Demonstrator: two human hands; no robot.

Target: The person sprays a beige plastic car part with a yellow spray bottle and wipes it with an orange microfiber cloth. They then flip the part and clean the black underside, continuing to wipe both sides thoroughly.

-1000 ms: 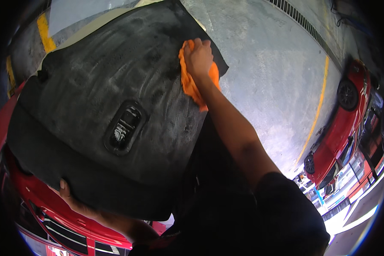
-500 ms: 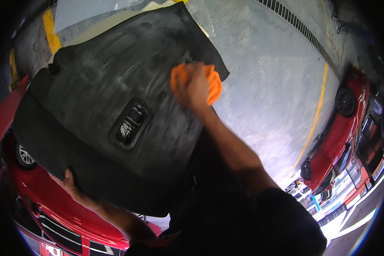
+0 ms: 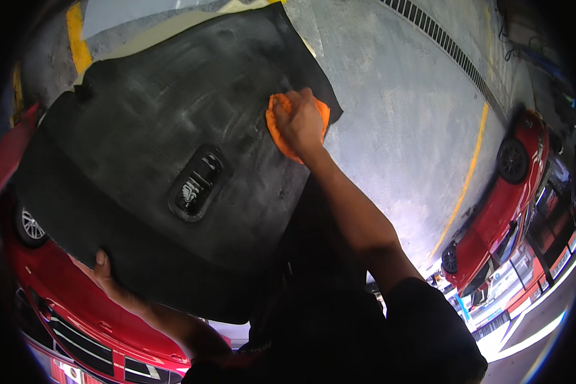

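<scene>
Head view: right hand [image 3: 299, 120] presses orange cloth [image 3: 281, 128] onto black mat [image 3: 160, 147]; left hand [image 3: 102, 275] grips its edge.

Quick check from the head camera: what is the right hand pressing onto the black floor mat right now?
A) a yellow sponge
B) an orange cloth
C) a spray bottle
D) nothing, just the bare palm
B: the right hand sits on a bunched orange cloth against the black floor mat, while the left hand grips the mat's lower edge.
</scene>
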